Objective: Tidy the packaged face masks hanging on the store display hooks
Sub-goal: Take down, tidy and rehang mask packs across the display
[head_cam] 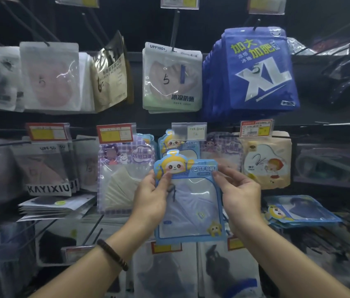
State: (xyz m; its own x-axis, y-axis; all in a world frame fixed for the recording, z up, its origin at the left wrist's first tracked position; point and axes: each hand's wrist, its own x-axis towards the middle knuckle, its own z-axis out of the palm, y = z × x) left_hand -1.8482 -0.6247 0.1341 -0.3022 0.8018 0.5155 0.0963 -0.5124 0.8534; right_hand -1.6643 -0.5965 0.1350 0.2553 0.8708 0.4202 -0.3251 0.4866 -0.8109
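Pinching one blue cartoon mask packet (189,211) at its two sides, our left hand (150,201), our right hand (243,194), fingers curled.

The left grip (150,198) and right grip (243,194) pinch the upper sides of a blue-edged clear plastic mask packet with a yellow cartoon face (191,207), held upright before a matching packet (177,145) hanging on its hook. A purple checked packet (124,168) hangs just left, dark blue XL packets (253,69) hang above right, and a dark beaded bracelet (112,253) circles the left wrist
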